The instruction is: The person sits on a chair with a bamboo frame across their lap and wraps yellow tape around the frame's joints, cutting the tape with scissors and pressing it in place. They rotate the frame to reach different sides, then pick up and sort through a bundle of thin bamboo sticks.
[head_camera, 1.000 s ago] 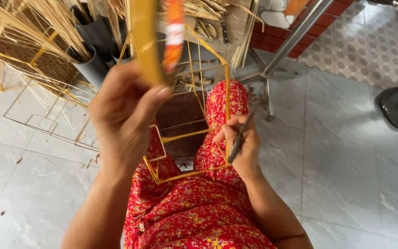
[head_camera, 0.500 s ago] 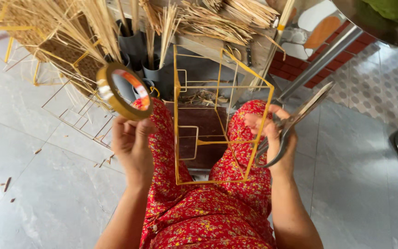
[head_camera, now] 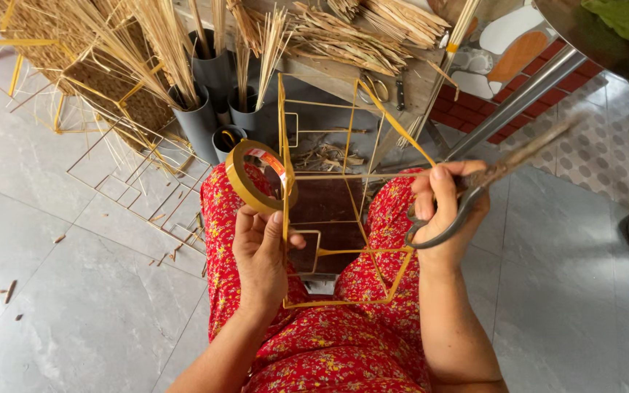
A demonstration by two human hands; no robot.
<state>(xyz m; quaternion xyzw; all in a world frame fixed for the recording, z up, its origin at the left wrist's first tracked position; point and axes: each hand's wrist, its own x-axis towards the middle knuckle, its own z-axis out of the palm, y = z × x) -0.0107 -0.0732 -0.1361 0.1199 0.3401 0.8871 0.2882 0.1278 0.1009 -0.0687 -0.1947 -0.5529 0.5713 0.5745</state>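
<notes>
Left hand point(head_camera: 260, 251) grasps yellow tape roll point(head_camera: 256, 185) w/ strip on partly wrapped wire frame point(head_camera: 343, 218); right hand point(head_camera: 442, 207) clenches scissors point(head_camera: 475, 196); bare frames point(head_camera: 147, 189) on floor.

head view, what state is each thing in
tape roll: held upright in left hand
scissors: gripped in right hand, blades blurred
wire frame: standing between knees, partly yellow-wrapped
grey tubes: upright, holding straw
</notes>
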